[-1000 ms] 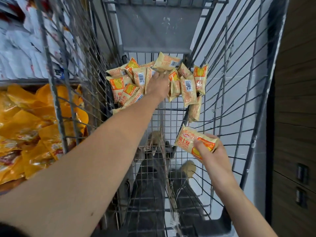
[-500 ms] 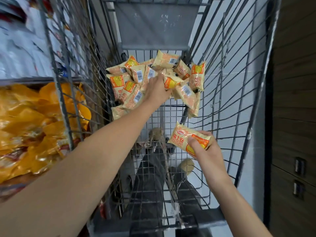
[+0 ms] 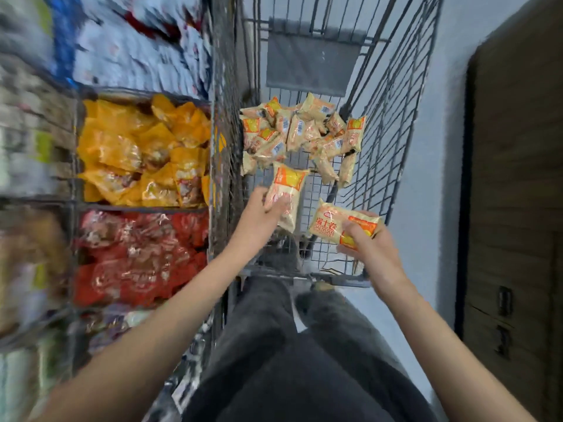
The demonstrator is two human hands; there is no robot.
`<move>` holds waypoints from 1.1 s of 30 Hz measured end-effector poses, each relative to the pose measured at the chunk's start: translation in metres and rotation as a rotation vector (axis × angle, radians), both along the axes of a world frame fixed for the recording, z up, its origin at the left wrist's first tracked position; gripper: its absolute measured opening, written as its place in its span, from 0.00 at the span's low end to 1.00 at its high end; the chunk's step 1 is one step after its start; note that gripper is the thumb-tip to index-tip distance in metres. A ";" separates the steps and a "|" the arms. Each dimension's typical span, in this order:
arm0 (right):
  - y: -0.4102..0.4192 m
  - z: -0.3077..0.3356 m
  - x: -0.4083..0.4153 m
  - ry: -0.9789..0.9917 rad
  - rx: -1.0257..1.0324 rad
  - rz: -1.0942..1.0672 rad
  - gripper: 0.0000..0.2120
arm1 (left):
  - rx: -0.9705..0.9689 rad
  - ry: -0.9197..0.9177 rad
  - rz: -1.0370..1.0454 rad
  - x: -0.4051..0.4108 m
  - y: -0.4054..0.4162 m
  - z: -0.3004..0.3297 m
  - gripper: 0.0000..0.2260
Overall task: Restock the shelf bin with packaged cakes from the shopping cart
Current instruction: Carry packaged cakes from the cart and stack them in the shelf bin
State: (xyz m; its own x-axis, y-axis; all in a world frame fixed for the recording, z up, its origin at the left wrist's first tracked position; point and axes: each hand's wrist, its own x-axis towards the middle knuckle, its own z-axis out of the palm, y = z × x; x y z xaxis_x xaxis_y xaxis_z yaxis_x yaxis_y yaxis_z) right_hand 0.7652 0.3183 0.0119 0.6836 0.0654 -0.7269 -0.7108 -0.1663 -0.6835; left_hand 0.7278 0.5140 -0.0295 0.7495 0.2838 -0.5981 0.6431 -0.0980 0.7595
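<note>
Nearest the camera are the person's dark grey trousers [image 3: 292,360], with both bare forearms reaching forward over them. The right hand [image 3: 370,248] curls its fingers and thumb round a cream and orange cake packet [image 3: 332,223], held flat over the near end of the wire shopping cart [image 3: 396,123], red print facing up. The left hand [image 3: 259,214] grips a second cake packet [image 3: 286,193] by its lower half, so the packet stands nearly upright above the cart floor, just beside the cart's left wall. Farther in, a heap of cake packets [image 3: 301,132] of the same kind lies piled against the cart's far end, below a grey flap [image 3: 310,65]. To the left of the cart stand wire shelf bins, blurred: one bin of red packets [image 3: 140,254] nearer, one bin of yellow packets [image 3: 137,150] beyond it, and white and blue packets [image 3: 137,41] farthest back. At the right edge is a brown wooden cabinet [image 3: 518,178]
</note>
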 end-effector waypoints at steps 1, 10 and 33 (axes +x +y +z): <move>-0.004 0.007 -0.005 -0.015 0.003 0.027 0.08 | -0.006 -0.011 0.048 -0.018 -0.003 0.011 0.06; -0.010 0.052 -0.057 -0.151 0.142 0.363 0.07 | 0.161 -0.109 0.549 -0.207 -0.060 0.087 0.02; 0.128 0.191 -0.451 -0.325 0.595 1.565 0.05 | 0.726 -0.053 1.518 -0.651 -0.138 0.240 0.07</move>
State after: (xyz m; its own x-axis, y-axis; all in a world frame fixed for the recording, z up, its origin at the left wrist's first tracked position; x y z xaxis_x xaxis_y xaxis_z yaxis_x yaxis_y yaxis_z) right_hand 0.3138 0.4459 0.2029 -0.1886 0.9595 -0.2094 0.0420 -0.2052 -0.9778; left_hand 0.0773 0.3758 0.2109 -0.4282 0.9036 -0.0134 0.4547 0.2282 0.8609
